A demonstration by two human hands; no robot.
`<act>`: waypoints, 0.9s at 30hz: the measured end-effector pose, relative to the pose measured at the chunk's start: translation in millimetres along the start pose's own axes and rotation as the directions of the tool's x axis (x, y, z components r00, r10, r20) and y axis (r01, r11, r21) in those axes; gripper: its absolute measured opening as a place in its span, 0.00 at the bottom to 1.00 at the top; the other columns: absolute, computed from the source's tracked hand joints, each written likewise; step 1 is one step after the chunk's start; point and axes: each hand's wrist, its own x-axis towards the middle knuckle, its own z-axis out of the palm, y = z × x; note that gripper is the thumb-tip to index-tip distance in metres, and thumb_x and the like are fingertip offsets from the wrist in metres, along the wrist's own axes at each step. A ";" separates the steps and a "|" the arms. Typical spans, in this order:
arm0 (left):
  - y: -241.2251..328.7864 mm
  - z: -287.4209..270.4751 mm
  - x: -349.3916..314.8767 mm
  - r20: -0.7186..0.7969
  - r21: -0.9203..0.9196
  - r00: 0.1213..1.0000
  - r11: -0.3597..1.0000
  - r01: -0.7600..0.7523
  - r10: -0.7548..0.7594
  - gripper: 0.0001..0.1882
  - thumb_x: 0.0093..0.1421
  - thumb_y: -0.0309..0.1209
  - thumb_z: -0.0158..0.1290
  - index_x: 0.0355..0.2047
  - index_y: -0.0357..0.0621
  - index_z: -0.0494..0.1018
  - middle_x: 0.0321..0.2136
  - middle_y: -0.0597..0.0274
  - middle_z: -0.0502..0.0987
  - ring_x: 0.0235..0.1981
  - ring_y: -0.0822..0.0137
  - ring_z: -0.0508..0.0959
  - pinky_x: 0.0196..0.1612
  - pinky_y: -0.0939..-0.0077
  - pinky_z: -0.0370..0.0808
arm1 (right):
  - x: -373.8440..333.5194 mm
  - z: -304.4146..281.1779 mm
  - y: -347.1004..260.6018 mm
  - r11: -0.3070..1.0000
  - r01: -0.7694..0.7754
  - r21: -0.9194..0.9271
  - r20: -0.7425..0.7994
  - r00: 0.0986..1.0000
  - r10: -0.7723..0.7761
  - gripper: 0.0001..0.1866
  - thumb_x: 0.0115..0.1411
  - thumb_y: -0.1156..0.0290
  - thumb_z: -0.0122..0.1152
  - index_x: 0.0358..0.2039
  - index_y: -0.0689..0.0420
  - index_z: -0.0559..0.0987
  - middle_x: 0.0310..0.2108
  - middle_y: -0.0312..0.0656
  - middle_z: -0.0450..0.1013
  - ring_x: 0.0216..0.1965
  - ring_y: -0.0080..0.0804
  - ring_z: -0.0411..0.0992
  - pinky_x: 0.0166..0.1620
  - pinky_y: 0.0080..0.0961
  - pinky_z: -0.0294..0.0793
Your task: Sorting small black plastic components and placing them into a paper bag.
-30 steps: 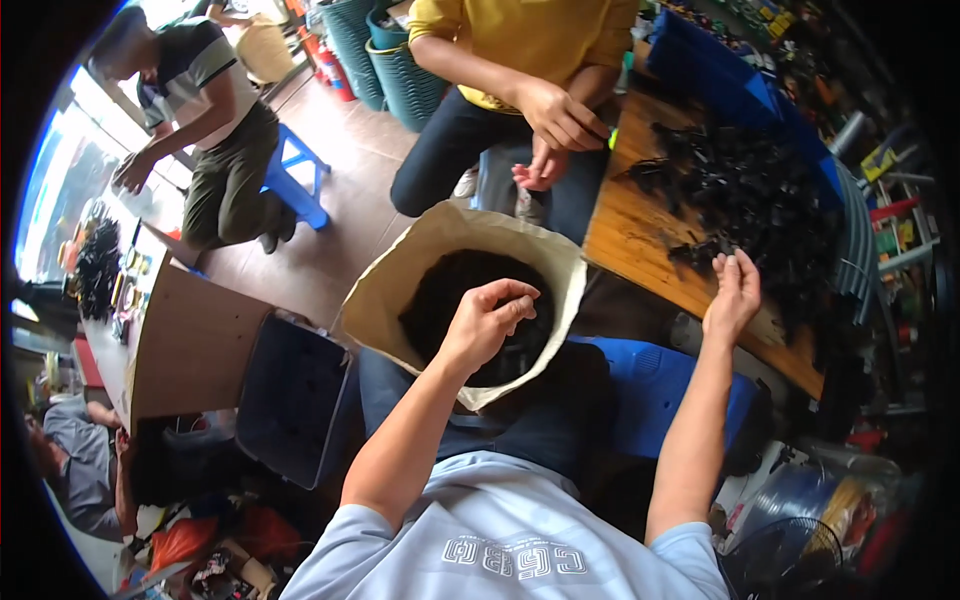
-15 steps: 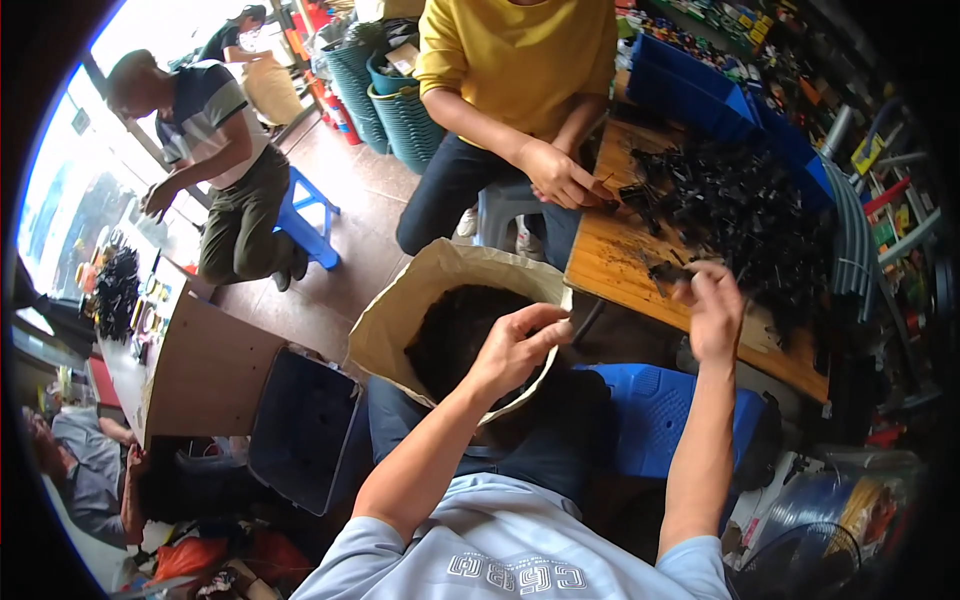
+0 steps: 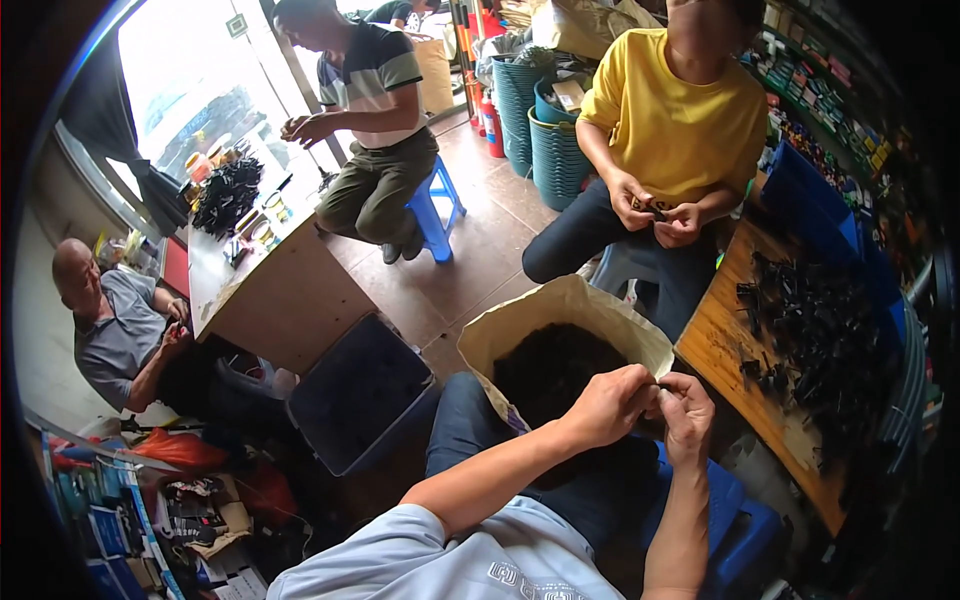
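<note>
My left hand (image 3: 608,402) and my right hand (image 3: 689,418) meet over the near right rim of an open sack. Their fingertips pinch a small black piece (image 3: 659,387), mostly covered by the fingers, so its exact kind does not show. Below them, the pale sack (image 3: 618,312) stands by my knees with a dark mass of small black pieces (image 3: 560,368) inside. To the right, a heap of black plastic parts (image 3: 825,335) covers much of a wooden table (image 3: 745,365).
Across the sack, a person in yellow (image 3: 670,115) handles a small dark part. Blue bins (image 3: 815,200) line the table's far side. A dark bin (image 3: 365,395) stands left of my legs. Two people sit around a pale table (image 3: 285,290), one on a blue stool (image 3: 438,215).
My right hand has come from the wooden table to my left hand, and both now pinch the small piece. The view has swung left. The person in yellow has drawn both hands back from the table.
</note>
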 end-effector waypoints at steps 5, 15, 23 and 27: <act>-1.3 -4.1 -3.7 0.006 0.098 0.999 0.994 -0.053 0.053 0.04 0.57 0.22 0.52 0.30 0.38 0.68 0.24 0.51 0.72 0.25 0.50 0.76 0.27 0.67 0.72 | 5.7 5.1 14.6 0.996 0.052 0.066 0.072 0.996 -0.057 0.07 0.58 0.80 0.52 0.38 0.62 0.73 0.24 0.33 0.69 0.22 0.15 0.64 0.26 0.13 0.64; -9.1 -15.4 -10.6 0.310 -0.400 0.879 0.789 0.467 -0.363 0.11 0.63 0.29 0.51 0.39 0.31 0.73 0.30 0.56 0.78 0.35 0.70 0.76 0.40 0.74 0.73 | -5.7 4.0 -3.6 0.983 -0.103 -0.149 0.114 0.986 0.121 0.05 0.61 0.76 0.55 0.37 0.64 0.74 0.21 0.35 0.71 0.19 0.16 0.65 0.24 0.14 0.64; -4.3 -36.9 0.0 0.281 -0.004 0.914 0.952 0.306 -0.293 0.13 0.57 0.26 0.55 0.42 0.33 0.74 0.29 0.53 0.79 0.30 0.75 0.75 0.35 0.79 0.74 | 7.1 5.4 -3.0 0.967 -0.231 -0.112 0.243 0.937 0.252 0.05 0.60 0.77 0.53 0.36 0.64 0.74 0.25 0.38 0.73 0.24 0.23 0.73 0.29 0.20 0.74; -18.9 -20.6 0.5 0.272 -0.031 0.893 0.924 0.382 -0.360 0.16 0.55 0.27 0.57 0.43 0.32 0.73 0.28 0.57 0.79 0.27 0.74 0.75 0.32 0.79 0.74 | 7.5 -7.2 -5.7 0.950 -0.274 -0.148 0.196 0.934 0.300 0.06 0.58 0.76 0.56 0.35 0.64 0.74 0.24 0.38 0.73 0.24 0.22 0.73 0.29 0.19 0.73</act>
